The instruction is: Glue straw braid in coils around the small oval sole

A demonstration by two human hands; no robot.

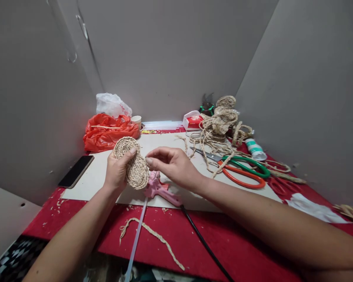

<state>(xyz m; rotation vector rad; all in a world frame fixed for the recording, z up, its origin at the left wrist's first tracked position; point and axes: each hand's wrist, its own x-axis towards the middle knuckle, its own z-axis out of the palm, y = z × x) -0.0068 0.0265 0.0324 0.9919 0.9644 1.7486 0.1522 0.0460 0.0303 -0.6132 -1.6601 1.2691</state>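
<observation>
My left hand point(117, 170) grips a coiled straw-braid piece point(138, 170), narrowed at the waist like a small shoe sole, with the thumb lying on its face. At its right edge, the thumb and forefinger of my right hand point(167, 162) are pinched together. Whatever is between those fingertips is too small to make out. Just below lies a pink hot glue gun point(161, 192) with a clear glue stick point(137, 239) sticking out toward me. A loose length of straw braid point(159, 237) rests on the red cloth in front.
Scissors point(244, 168) with green and orange handles lie right, beside a heap of straw braid point(220, 125). A phone point(76, 171) is on the left, near a red plastic bag point(108, 131) and a paper cup point(136, 120). The gun's black cord point(204, 243) runs off the front edge.
</observation>
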